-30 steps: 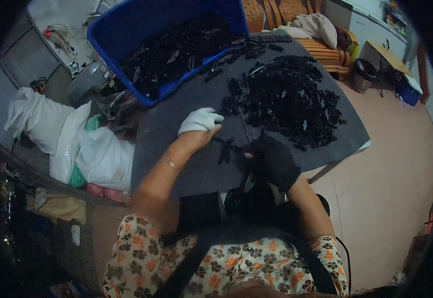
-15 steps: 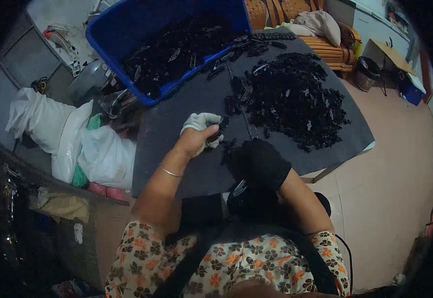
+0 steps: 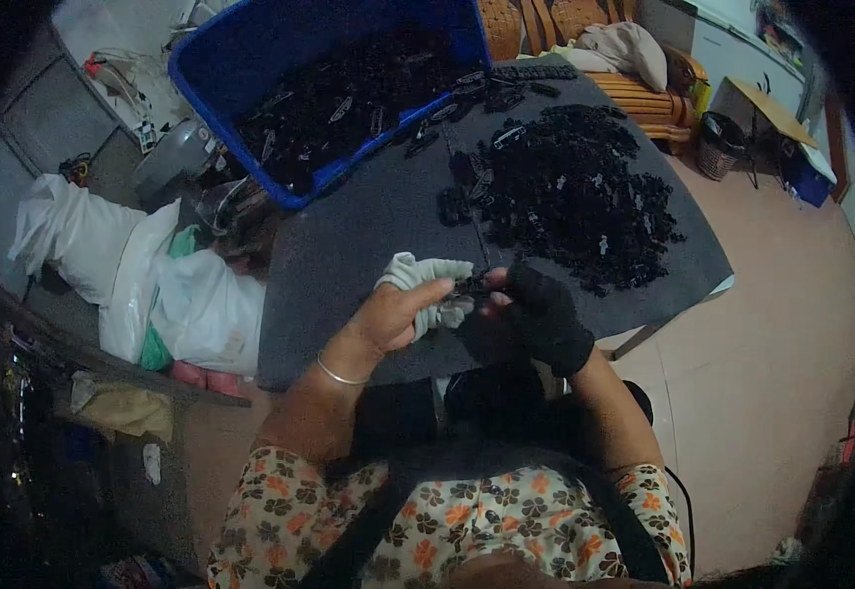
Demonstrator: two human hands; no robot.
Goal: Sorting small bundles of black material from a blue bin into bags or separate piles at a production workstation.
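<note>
In front of my body, my two hands meet over the near part of the grey-covered table. My left hand, in a partial white glove with the thumb bare, is closed on a small black piece. My right hand, in a black fingerless glove, pinches at the other side of that piece with its fingertips. The exact kind of the piece is too dark to tell. Beyond my right hand a wide heap of small black parts covers the table's right side.
A blue bin of black pieces with pale outlines stands at the far left. Loose black pieces lie between bin and heap. White sacks are left of the table. A wooden seat and a wastebasket stand at far right.
My right hand has come up from the table's near edge to meet my left hand. The left hand has moved right and slightly nearer, still holding the black piece.
</note>
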